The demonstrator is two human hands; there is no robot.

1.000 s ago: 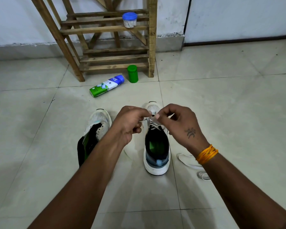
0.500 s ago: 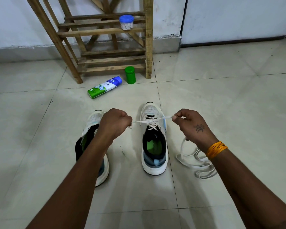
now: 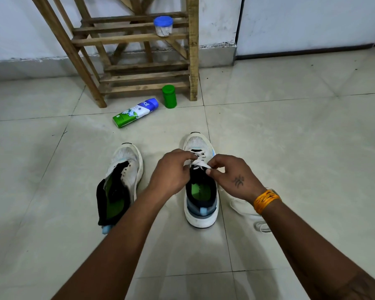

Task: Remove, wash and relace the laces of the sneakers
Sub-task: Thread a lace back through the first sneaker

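1. My left hand [image 3: 171, 172] and right hand [image 3: 232, 176] sit close together over the right sneaker [image 3: 200, 191], each pinching the white lace [image 3: 198, 162] above its tongue.
2. Loose lace [image 3: 239, 210] lies on the floor just right of that sneaker, under my right wrist.
3. The left sneaker [image 3: 122, 180] stands unlaced nearby, with bare tile between them.
4. Farther off, a toppled bottle [image 3: 135, 112] and green jar [image 3: 169, 96] rest at the wooden rack [image 3: 143, 68].

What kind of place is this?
Probably a room at home, by a wall: tiled floor, a wooden rack holding a jar, and sneakers being laced on the floor.
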